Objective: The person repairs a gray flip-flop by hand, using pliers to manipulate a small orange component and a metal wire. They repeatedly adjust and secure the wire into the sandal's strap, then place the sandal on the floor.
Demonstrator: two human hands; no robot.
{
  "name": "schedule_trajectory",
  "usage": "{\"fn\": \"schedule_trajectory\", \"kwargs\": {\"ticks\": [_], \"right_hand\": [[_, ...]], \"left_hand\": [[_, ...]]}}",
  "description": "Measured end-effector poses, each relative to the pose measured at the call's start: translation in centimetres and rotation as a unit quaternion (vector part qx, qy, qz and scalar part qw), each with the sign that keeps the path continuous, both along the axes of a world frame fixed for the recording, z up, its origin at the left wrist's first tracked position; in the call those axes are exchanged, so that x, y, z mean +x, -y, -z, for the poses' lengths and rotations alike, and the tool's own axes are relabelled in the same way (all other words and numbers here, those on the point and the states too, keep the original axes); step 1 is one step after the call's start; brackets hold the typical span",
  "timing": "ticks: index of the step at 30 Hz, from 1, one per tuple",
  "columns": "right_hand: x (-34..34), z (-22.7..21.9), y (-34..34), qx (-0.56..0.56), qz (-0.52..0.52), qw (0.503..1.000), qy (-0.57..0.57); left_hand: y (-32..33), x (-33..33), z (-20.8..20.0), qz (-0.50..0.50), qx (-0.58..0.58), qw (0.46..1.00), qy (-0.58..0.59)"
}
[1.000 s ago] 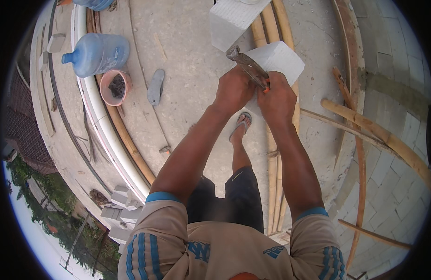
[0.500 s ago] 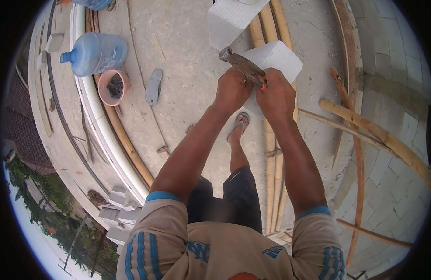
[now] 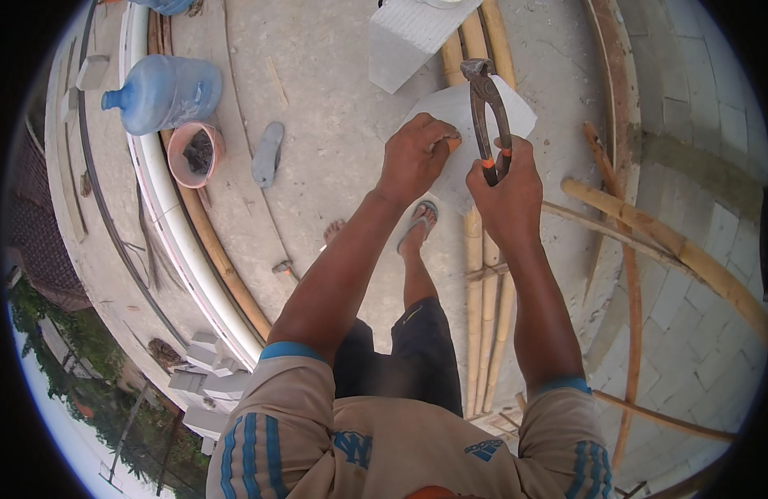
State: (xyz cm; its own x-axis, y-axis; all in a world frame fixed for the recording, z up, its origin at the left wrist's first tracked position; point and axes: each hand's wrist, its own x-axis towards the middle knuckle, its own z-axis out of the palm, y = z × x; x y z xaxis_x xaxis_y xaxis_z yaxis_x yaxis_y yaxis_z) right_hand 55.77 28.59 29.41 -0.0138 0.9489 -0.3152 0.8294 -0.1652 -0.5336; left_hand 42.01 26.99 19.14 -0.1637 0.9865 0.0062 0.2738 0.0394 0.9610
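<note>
Currently, right hand [image 3: 507, 187] grips pincers [image 3: 488, 116] upright; left hand [image 3: 417, 158] is closed on their orange handle tip. I'd say adjusting grip; next needs steady aim.

Far left: water jug [image 3: 164, 93] lying on the slab, bucket [image 3: 194, 153] just near of it, loose sandal [image 3: 268, 154] right of the bucket. Far centre: block [image 3: 417, 37], bamboo poles [image 3: 484, 324] running nearward beneath pincers [image 3: 489, 116], possibly touching a second block [image 3: 459, 112].
</note>
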Motion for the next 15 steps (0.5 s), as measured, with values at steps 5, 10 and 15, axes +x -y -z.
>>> {"fn": "schedule_trajectory", "kwargs": {"ticks": [5,10,15], "right_hand": [[2.2,0.6,1.5,-0.055,-0.056,0.994,0.071],[2.1,1.7,3.4,-0.028,-0.014,0.999,0.023],[1.4,0.8,3.0,-0.066,0.016,0.998,0.004]], "left_hand": [[-0.1,0.1,0.1,0.001,0.0,1.0,-0.001],[-0.1,0.0,0.3,0.004,0.011,1.0,0.003],[0.1,0.2,0.8,0.002,0.015,0.999,0.039]]}}
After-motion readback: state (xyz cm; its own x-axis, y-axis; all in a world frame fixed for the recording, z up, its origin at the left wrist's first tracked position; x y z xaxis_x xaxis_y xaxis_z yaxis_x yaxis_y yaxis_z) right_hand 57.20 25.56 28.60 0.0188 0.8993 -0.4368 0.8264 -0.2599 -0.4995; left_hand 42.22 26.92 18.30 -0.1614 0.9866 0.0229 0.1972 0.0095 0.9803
